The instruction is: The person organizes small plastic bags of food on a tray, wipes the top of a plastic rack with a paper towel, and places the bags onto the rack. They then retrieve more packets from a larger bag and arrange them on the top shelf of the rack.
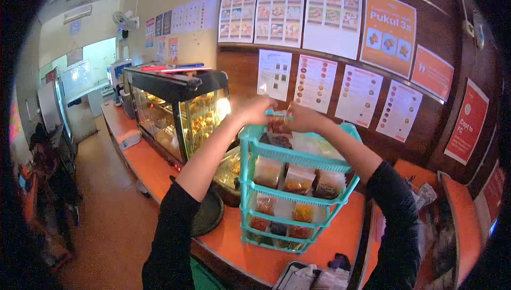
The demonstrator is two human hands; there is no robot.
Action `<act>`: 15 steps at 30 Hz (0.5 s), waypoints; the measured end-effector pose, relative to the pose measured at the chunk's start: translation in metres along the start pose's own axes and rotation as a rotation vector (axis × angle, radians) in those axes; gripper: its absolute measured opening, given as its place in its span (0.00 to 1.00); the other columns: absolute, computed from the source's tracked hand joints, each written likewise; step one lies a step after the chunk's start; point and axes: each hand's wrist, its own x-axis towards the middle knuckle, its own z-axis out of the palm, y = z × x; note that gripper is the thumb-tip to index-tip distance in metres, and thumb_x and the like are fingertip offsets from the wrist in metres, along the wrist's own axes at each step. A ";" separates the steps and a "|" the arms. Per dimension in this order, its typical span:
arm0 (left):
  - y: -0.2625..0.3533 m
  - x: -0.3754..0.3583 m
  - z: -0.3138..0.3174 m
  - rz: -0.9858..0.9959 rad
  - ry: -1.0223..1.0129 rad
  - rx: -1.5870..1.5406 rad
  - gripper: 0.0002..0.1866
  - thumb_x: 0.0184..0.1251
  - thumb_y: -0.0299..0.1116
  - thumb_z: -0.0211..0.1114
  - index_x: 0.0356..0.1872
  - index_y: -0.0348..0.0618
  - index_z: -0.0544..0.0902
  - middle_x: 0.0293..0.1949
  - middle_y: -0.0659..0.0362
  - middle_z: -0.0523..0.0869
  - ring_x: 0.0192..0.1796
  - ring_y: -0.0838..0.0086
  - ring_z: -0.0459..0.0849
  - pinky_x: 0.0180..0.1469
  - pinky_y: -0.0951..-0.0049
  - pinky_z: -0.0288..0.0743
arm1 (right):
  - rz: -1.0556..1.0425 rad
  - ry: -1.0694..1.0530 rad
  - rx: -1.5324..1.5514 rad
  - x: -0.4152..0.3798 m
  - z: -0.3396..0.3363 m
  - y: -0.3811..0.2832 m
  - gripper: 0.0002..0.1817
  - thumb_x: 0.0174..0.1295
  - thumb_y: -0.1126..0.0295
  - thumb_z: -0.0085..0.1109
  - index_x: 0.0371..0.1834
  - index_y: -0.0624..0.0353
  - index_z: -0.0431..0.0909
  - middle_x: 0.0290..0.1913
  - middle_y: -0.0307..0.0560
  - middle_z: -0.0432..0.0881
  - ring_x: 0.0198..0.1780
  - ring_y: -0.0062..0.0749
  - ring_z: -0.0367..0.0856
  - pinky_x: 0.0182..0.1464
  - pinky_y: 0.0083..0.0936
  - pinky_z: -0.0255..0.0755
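Observation:
My left hand (257, 110) and my right hand (308, 118) meet above the top tier of a teal plastic tiered rack (298, 154). Both hands are closed, with fingers bent toward a small clear packet of reddish-brown contents (278, 123) between them. Motion smears the fingers, the left ones most. More small clear packets lie in the top basket below my hands. On the tiers beneath, filled packets (299, 179) stand in rows, with yellow, red and dark contents.
The rack stands on an orange counter (234, 253). A lit glass food display case (178, 114) is to its left, with a round dark tray (207, 215) nearby. A container of plastic bags (314, 276) sits at the front. Menu sheets (314, 82) cover the wall behind.

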 end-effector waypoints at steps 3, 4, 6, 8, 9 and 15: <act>-0.015 0.013 0.008 0.045 -0.056 0.088 0.11 0.47 0.34 0.69 0.33 0.44 0.83 0.38 0.51 0.80 0.48 0.57 0.79 0.49 0.60 0.73 | 0.232 -0.001 0.057 0.026 0.021 0.015 0.54 0.35 0.44 0.72 0.58 0.75 0.61 0.46 0.67 0.81 0.48 0.54 0.82 0.52 0.37 0.76; -0.016 0.016 0.007 0.037 -0.070 0.059 0.10 0.46 0.33 0.69 0.31 0.43 0.82 0.38 0.52 0.80 0.49 0.58 0.79 0.48 0.60 0.73 | 0.232 -0.048 0.039 0.025 0.020 0.014 0.55 0.35 0.44 0.72 0.59 0.77 0.59 0.46 0.68 0.80 0.48 0.54 0.82 0.51 0.36 0.76; -0.015 0.019 0.010 0.049 -0.066 0.098 0.08 0.46 0.32 0.68 0.29 0.43 0.81 0.37 0.53 0.81 0.47 0.59 0.79 0.47 0.60 0.74 | 0.276 -0.113 0.126 0.025 0.023 0.020 0.57 0.35 0.45 0.73 0.60 0.78 0.55 0.45 0.69 0.80 0.48 0.57 0.81 0.51 0.38 0.76; -0.015 0.023 0.011 0.058 -0.075 0.131 0.07 0.46 0.30 0.67 0.28 0.43 0.80 0.36 0.54 0.81 0.46 0.59 0.80 0.46 0.60 0.74 | 0.283 0.040 0.133 0.029 0.035 0.028 0.54 0.35 0.50 0.73 0.58 0.77 0.53 0.45 0.70 0.79 0.49 0.60 0.81 0.51 0.42 0.76; -0.013 0.024 0.009 0.046 -0.060 0.096 0.07 0.45 0.28 0.66 0.28 0.43 0.80 0.34 0.54 0.82 0.45 0.58 0.81 0.45 0.59 0.74 | 0.338 0.064 0.136 0.027 0.033 0.025 0.47 0.38 0.55 0.72 0.56 0.69 0.55 0.45 0.70 0.79 0.48 0.62 0.80 0.51 0.44 0.76; 0.016 0.028 -0.011 -0.151 -0.113 -0.354 0.14 0.49 0.35 0.73 0.33 0.39 0.79 0.30 0.55 0.84 0.38 0.67 0.83 0.42 0.64 0.76 | 0.098 0.262 0.238 0.025 0.026 0.043 0.29 0.42 0.64 0.70 0.46 0.60 0.66 0.35 0.57 0.81 0.36 0.50 0.84 0.38 0.37 0.77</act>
